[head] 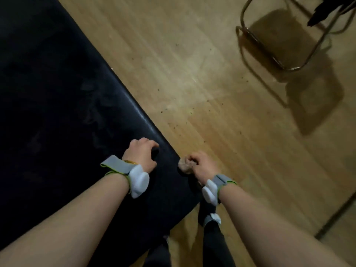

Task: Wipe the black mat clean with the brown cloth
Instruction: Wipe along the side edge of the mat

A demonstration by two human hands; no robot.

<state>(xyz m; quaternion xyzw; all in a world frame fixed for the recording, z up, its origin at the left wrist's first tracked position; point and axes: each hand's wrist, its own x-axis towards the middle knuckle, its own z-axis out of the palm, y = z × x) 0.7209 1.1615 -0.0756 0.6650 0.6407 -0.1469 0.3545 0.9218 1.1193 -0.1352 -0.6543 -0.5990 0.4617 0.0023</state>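
The black mat (57, 105) fills the left half of the head view, its long edge running diagonally from top left to bottom centre. My left hand (141, 154) rests on the mat near that edge, fingers bent with the tips pressing on the surface and nothing held. My right hand (201, 165) grips the bunched brown cloth (184, 165) right at the mat's edge, where the cloth touches the mat. Both wrists wear grey straps with white trackers. Faint smears show on the mat further up.
A wooden floor (212, 83) with scattered dark crumbs lies to the right of the mat. A metal chair frame (269, 54) and its shadow stand at the top right. My dark-trousered legs (215, 237) are below the hands.
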